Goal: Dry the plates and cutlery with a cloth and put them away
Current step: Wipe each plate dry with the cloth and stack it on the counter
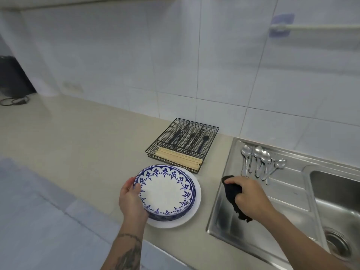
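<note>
A blue-and-white patterned plate (pixel 165 191) sits on a plain white plate (pixel 194 209) on the beige counter. My left hand (pixel 130 199) grips the patterned plate's left rim, thumb over the edge. Over the steel draining board, my right hand (pixel 247 195) holds a bunched black cloth (pixel 232 193). Several silver spoons (pixel 259 162) lie on the draining board just beyond that hand. A black wire cutlery tray (pixel 211 133) stands behind the plates, holding black cutlery (pixel 191 140) and wooden chopsticks (pixel 179 157).
The steel sink basin (pixel 335 201) with its drain (pixel 336 243) lies at the right. A white tiled wall (pixel 175 65) backs the counter (pixel 78 143). A dark appliance and a cable (pixel 13 100) sit at the far left. A wall rail (pixel 311 27) hangs upper right.
</note>
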{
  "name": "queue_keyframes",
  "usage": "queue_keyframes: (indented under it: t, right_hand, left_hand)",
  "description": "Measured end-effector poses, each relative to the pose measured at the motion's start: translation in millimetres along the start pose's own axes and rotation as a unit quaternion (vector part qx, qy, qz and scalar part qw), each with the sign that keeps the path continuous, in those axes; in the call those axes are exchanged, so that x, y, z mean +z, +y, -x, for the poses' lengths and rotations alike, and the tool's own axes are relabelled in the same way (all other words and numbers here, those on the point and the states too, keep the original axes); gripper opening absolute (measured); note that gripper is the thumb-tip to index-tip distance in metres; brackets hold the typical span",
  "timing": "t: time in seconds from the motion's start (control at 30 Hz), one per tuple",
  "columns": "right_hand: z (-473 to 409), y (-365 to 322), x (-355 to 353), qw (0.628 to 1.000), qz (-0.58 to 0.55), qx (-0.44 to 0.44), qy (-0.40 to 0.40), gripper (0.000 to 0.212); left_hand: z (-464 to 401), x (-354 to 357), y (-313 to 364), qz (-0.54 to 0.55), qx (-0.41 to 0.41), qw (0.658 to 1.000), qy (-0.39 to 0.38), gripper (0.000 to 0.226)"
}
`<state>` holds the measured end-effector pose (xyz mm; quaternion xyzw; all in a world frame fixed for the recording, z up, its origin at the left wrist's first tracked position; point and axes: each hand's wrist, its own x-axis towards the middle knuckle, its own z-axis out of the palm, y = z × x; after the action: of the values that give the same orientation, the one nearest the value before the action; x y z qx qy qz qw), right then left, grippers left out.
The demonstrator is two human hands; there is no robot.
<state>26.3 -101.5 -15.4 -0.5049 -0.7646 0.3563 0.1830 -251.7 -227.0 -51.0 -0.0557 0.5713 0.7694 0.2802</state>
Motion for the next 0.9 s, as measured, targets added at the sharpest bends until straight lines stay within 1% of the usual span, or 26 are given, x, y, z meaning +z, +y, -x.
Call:
queue_keyframes:
  t: [0.13,0.23,0.33,0.43,0.5,0.63,0.7,0.77,0.83,0.9]
  right_hand:
    - [2,9,8,0.999,0.039,0.012,0.000,0.063]
    - [3,14,8,0.996,0.083,0.026,-0.002,0.062]
    - [3,21,7,0.992,0.117,0.047,-0.010,0.064]
    - [4,24,8,0.988,0.140,0.060,-0.008,0.063]
    - [5,26,10,0.987,0.152,0.057,-0.008,0.062]
    - [8,31,15,0.983,0.180,0.024,-0.028,0.062]
    - [12,30,15,0.980,0.190,0.010,-0.054,0.059]
    - [14,30,13,0.977,0.195,0.000,-0.085,0.055]
    - [15,30,12,0.976,0.192,-0.001,-0.101,0.059]
    - [15,26,10,0.981,0.173,0.002,-0.093,0.063]
  left_hand:
    - [-2,2,-4,-0.034,0.018,0.999,0.004,0.031]
    - [-3,3,-7,-0.120,0.065,0.991,0.012,0.038]
    - [3,1,-5,-0.263,0.128,0.956,-0.004,0.050]
    - [2,-3,-7,-0.347,0.170,0.922,-0.015,0.057]
    - [1,-6,-10,-0.368,0.168,0.914,-0.020,0.057]
    - [0,-9,-12,-0.374,0.148,0.915,-0.037,0.053]
    - [0,-11,-15,-0.387,0.155,0.907,-0.052,0.052]
    - [2,-13,-14,-0.394,0.153,0.905,-0.051,0.051]
    - [5,-16,-10,-0.390,0.150,0.908,-0.043,0.048]
    - [6,-20,-4,-0.398,0.153,0.904,-0.043,0.045]
